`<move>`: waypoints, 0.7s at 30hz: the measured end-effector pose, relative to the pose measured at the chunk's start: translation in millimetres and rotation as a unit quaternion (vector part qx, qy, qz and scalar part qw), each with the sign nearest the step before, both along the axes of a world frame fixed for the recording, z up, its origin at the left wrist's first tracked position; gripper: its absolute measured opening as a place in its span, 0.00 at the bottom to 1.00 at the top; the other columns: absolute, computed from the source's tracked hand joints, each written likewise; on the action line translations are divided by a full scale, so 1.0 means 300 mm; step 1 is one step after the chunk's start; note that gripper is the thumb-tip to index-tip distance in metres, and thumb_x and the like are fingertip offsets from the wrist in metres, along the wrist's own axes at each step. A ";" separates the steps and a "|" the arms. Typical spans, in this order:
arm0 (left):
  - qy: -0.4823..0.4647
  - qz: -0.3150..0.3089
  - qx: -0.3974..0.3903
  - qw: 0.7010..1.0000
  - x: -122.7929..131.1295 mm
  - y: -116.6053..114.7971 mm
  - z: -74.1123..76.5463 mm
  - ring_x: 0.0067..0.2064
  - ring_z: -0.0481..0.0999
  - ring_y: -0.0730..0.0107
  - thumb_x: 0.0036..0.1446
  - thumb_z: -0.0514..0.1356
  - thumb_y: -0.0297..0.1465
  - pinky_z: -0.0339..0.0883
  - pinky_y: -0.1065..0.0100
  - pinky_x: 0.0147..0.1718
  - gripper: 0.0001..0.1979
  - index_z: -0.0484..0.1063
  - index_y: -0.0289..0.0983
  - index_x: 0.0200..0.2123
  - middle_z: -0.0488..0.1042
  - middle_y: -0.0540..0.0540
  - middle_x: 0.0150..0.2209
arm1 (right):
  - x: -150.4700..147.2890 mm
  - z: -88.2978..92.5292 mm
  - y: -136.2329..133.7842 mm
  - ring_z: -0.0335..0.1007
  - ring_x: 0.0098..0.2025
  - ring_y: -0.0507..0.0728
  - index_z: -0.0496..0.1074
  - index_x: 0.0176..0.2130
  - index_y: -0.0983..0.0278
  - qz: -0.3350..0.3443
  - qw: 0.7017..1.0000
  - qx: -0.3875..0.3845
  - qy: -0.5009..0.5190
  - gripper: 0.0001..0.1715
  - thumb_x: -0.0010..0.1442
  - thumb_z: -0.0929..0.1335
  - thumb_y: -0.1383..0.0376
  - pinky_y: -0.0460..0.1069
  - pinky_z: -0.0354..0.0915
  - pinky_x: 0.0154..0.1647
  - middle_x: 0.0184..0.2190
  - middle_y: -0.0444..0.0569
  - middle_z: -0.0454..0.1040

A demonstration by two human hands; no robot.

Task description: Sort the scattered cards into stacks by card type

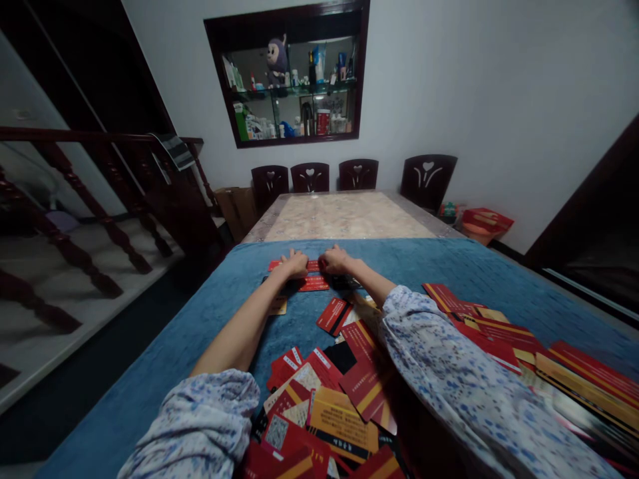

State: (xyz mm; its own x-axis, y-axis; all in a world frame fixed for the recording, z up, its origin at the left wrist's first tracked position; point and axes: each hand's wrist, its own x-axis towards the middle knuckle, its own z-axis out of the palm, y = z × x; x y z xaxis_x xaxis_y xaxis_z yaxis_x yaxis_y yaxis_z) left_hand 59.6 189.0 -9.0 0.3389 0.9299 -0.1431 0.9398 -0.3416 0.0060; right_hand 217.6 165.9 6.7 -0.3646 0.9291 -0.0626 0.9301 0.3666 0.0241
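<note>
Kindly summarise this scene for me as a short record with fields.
hands: left hand and right hand forward, close together but apart
nearest item: red card flat on the cloth
fingertip contact: cannot be told
near side: pile of overlapping cards, mostly red, some yellow
right side: more cards beyond the right sleeve
surface: blue cloth over part of the table

Red cards [332, 315], blue cloth [164, 359], blue-speckled sleeves [197, 416]

Cards [343, 420] on cloth [210, 322], chairs [269, 193] behind the table [339, 216]
</note>
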 end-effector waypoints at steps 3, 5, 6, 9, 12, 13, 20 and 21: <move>0.008 0.021 0.004 1.000 0.003 -0.001 -0.004 0.65 0.54 0.39 0.46 0.56 0.21 0.56 0.34 0.56 0.19 0.71 0.37 0.44 0.65 0.34 0.58 | -0.002 0.000 -0.001 0.63 0.57 0.67 0.78 0.48 0.59 -0.005 1.000 0.001 0.000 0.19 0.57 0.67 0.65 0.53 0.62 0.49 0.52 0.54 0.76; 0.009 0.021 0.006 1.000 0.004 -0.007 -0.003 0.66 0.54 0.40 0.46 0.56 0.21 0.56 0.34 0.56 0.19 0.72 0.37 0.43 0.64 0.34 0.59 | -0.001 0.001 -0.002 0.64 0.56 0.66 0.79 0.46 0.60 -0.005 1.000 0.001 -0.001 0.18 0.57 0.67 0.65 0.52 0.62 0.49 0.50 0.54 0.77; 0.009 0.020 0.008 1.000 0.004 -0.011 -0.002 0.66 0.54 0.39 0.46 0.56 0.21 0.56 0.34 0.56 0.19 0.72 0.37 0.43 0.64 0.34 0.59 | 0.000 0.002 -0.002 0.65 0.55 0.66 0.79 0.46 0.61 -0.005 1.000 0.001 -0.001 0.18 0.56 0.67 0.65 0.52 0.62 0.49 0.49 0.54 0.77; 0.008 0.010 0.023 1.000 0.000 -0.026 0.002 0.65 0.55 0.39 0.46 0.56 0.22 0.56 0.33 0.55 0.18 0.72 0.37 0.43 0.63 0.34 0.59 | 0.001 0.002 -0.004 0.65 0.55 0.65 0.79 0.46 0.62 -0.002 1.000 0.004 -0.003 0.18 0.56 0.67 0.65 0.52 0.62 0.49 0.48 0.55 0.78; 0.028 -0.017 0.049 0.998 -0.003 -0.047 0.011 0.64 0.55 0.42 0.48 0.56 0.22 0.54 0.34 0.56 0.17 0.72 0.36 0.43 0.65 0.34 0.57 | 0.000 0.002 -0.009 0.63 0.56 0.66 0.79 0.46 0.61 0.002 1.000 0.010 -0.007 0.18 0.56 0.67 0.64 0.52 0.61 0.49 0.49 0.55 0.77; 0.035 -0.028 0.057 0.997 -0.003 -0.056 0.014 0.64 0.56 0.43 0.48 0.56 0.22 0.54 0.34 0.57 0.17 0.72 0.36 0.43 0.65 0.34 0.57 | 0.000 0.002 -0.012 0.63 0.57 0.67 0.79 0.46 0.61 0.003 1.000 0.013 -0.008 0.18 0.56 0.67 0.64 0.53 0.61 0.49 0.49 0.56 0.77; 0.025 -0.062 0.099 0.993 -0.006 -0.138 0.035 0.62 0.57 0.46 0.52 0.54 0.23 0.54 0.37 0.57 0.16 0.72 0.38 0.44 0.66 0.36 0.56 | 0.021 0.019 -0.066 0.59 0.58 0.69 0.77 0.51 0.60 0.015 0.999 0.034 -0.007 0.21 0.60 0.64 0.62 0.59 0.60 0.50 0.55 0.58 0.72; 0.022 -0.066 0.101 0.992 -0.007 -0.151 0.036 0.62 0.56 0.46 0.52 0.54 0.23 0.54 0.38 0.57 0.16 0.72 0.38 0.44 0.66 0.36 0.56 | 0.027 0.022 -0.077 0.58 0.58 0.69 0.76 0.51 0.60 0.019 0.999 0.037 -0.005 0.21 0.60 0.64 0.62 0.59 0.60 0.50 0.55 0.58 0.72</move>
State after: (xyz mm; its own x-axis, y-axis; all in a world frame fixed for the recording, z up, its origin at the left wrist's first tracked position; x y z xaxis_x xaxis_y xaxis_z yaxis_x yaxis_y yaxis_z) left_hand 57.5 143.6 1.7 0.4576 0.8889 0.0233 0.8844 -0.4523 -0.1153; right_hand 225.6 142.7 13.3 -0.3989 0.9170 0.0027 0.9153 0.3980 0.0621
